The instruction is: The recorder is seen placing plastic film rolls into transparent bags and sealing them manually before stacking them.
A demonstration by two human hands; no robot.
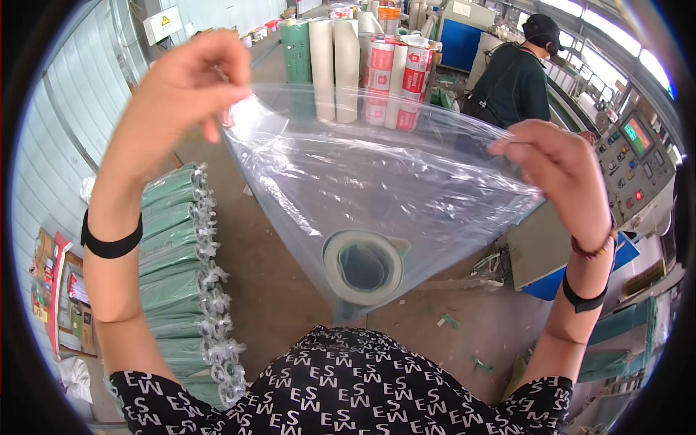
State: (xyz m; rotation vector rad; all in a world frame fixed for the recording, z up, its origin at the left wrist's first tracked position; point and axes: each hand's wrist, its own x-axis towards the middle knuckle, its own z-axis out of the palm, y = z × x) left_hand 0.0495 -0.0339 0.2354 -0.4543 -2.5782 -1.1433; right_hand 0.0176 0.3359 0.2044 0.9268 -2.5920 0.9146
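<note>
A large clear plastic bag (391, 174) hangs stretched wide between my raised hands. My left hand (190, 98) is closed on its upper left corner, fingers pinched and slightly blurred. On the upper right side, my right hand (565, 165) grips the bag's edge between thumb and fingers. Low in the bag, a pale greenish-white roll (333, 270) shows end-on through the film, with a round opening in its middle. A loose flap juts from the roll's upper right. The bag narrows to a point below the roll.
Green rolls in clear wrapping (170, 254) are stacked at left. Tall white rolls (346, 69) and red-and-white wrapped rolls (415, 72) stand ahead. A person in dark clothes (511, 83) works at far right, near a control panel (632, 163). Green scraps (449, 320) litter the floor.
</note>
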